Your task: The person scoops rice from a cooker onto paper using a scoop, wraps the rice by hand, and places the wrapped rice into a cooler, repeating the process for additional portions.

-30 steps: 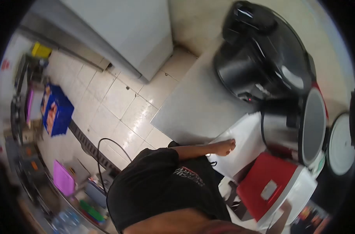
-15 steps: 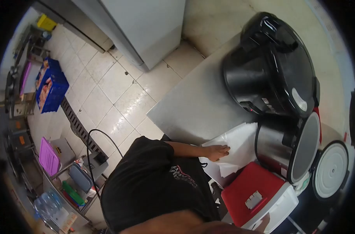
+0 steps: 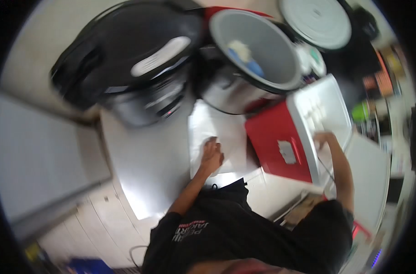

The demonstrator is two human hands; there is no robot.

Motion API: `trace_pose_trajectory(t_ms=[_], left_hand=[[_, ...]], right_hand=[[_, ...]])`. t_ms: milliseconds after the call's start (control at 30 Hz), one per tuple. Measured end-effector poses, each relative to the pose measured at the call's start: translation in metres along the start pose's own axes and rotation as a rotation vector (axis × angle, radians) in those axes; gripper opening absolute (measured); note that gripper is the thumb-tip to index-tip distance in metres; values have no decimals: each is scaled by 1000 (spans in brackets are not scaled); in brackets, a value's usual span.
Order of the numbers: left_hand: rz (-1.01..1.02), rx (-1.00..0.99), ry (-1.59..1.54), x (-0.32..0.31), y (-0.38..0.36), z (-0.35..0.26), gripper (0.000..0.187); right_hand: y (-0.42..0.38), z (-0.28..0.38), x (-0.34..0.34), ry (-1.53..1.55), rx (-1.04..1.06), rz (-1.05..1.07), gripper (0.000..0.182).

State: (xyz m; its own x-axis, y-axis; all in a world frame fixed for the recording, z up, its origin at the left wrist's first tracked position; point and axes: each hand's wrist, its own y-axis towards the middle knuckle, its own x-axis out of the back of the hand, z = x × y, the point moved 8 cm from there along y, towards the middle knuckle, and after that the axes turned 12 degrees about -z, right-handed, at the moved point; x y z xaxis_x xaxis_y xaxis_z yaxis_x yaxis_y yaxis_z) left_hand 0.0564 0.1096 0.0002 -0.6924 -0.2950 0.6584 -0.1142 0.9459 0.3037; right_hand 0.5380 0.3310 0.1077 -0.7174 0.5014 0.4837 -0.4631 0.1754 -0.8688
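Observation:
My left hand [image 3: 212, 156] lies on white paper sheets [image 3: 230, 132] on the metal table, fingers stretched out over them. My right hand [image 3: 325, 139] reaches over the near rim into a red cooler box [image 3: 274, 137] with a white inside. Its fingers point down and are partly hidden and blurred, so I cannot make out whether they grip anything. Several white lumps or packets [image 3: 313, 114] lie in the box, close to that hand.
A large black rice cooker [image 3: 130, 50], lid down, stands at the back left. Beside it an uncovered steel cooker [image 3: 244, 98] holds something blue and whitish [image 3: 246, 57]. A round pale lid [image 3: 316, 20] is at the back right. The metal table [image 3: 141, 169] has its edge before me.
My view has swung toward the cookers and the cooler box. The right hand, barely visible before, now shows reaching into the box; the left hand stays on the white sheets.

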Motion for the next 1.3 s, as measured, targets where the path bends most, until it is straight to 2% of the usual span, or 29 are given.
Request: trace_pose_trajectory(t_ms=[67,133,167,233,267,333,367,400,433,467,500,533,567,600,633,667,700,733,800,833,900,967,1033,1100,1167,1200,1233,1267,1300], left_hand=[[21,-15,-23,11,12,0,36],[59,-36,-7,11,25,-3,32],[54,-5,19,11,25,4,29],[60,1,42,9,29,6,25],[51,19,50,7,33,7,22],[58,42,37,10,44,7,23],[48,58,33,10,53,7,25],[50,57,36,6,62,10,25],[-58,78,-51,9,72,14,26],[-160,99,-136,14,80,19,28],[-155,97,-128,12,92,19,28],[-234,190,-230,17,104,24,28],[-312,285,-336,19,111,31,28],[-301,283,-335,11,117,35,28],[-336,351,-393,3,120,47,29],[-371,422,-447,-1,122,60,30],[-369,421,-443,-1,125,60,30],[-363,461,-411,0,126,58,25],[-339,525,-374,-5,114,65,20],[-347,485,-337,-8,117,67,22],[-335,452,-297,-11,113,74,23],[-400,260,-195,-8,119,60,24],[-401,241,-171,-4,120,53,21],[-412,227,-134,-5,117,53,18],[-445,311,-279,-16,107,71,9],[-448,317,-274,-23,103,78,9],[-475,418,-445,-32,96,90,7],[-501,514,-619,-40,93,99,6],[-501,515,-617,-41,94,96,6]], right_hand=[[4,24,4,431,-537,49,43],[-3,40,18,630,-783,58,42],[-8,39,1,658,-781,52,42],[-18,36,13,855,-478,-360,32],[-26,39,7,864,-484,-358,32],[-53,62,42,976,-447,-700,20],[-58,60,56,980,-452,-699,20],[-51,56,61,569,-446,-394,19],[-49,47,71,156,-415,-93,18],[-48,56,108,-109,-220,6,14],[-62,80,183,113,13,-384,14],[-68,104,261,270,-268,-483,13],[-67,131,328,152,-578,-575,11],[-55,146,380,42,-526,-871,11],[-34,158,415,43,-594,-942,12],[1,173,440,-234,-188,-1148,18],[46,173,453,-306,-91,-1050,27],[84,169,463,-366,51,-1127,30],[161,164,459,-705,317,-998,28],[178,157,466,-703,315,-994,28],[219,145,446,-828,368,-664,26],[216,137,446,-852,405,-645,23],[205,135,445,-869,450,-628,20],[196,129,439,-913,440,-519,20],[191,99,428,-741,381,-505,22],[179,89,436,-592,79,-442,23],[161,78,438,-433,-218,-370,24],[154,71,430,-433,-215,-369,24],[138,68,440,-383,-259,-616,26]])
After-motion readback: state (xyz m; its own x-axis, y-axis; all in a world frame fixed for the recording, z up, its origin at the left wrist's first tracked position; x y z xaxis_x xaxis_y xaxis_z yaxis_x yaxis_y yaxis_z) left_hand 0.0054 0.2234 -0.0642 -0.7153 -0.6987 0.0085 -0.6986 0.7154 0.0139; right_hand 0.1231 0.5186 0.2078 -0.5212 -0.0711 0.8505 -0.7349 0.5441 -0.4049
